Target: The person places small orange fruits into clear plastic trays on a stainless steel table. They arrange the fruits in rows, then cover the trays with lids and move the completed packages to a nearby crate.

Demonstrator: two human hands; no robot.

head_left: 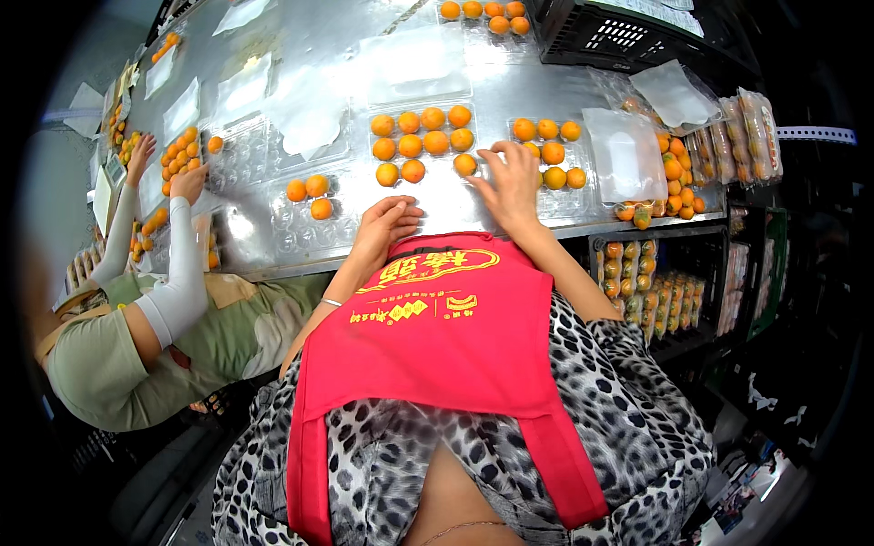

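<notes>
My right hand (pixel 509 181) is over the metal table, its fingertips around or right beside an orange fruit (pixel 466 164) at the near right corner of a clear plastic tray; contact is unclear. That tray holds several more fruits (pixel 410 145) in rows. My left hand (pixel 388 228) rests near the table's front edge with fingers loosely together and nothing seen in it. Right of my right hand, and partly behind it, is another tray of fruits (pixel 553 153). At the left, a clear tray (pixel 300 228) with moulded hollows carries a small group of fruits (pixel 317 185).
A co-worker's hands (pixel 188 184) work over a fruit pile at the left. Filled packs (pixel 758 136) and loose fruits (pixel 674 170) lie at the right. A black crate (pixel 614 37) stands at the back right; another crate (pixel 689 246) with packs sits below the table.
</notes>
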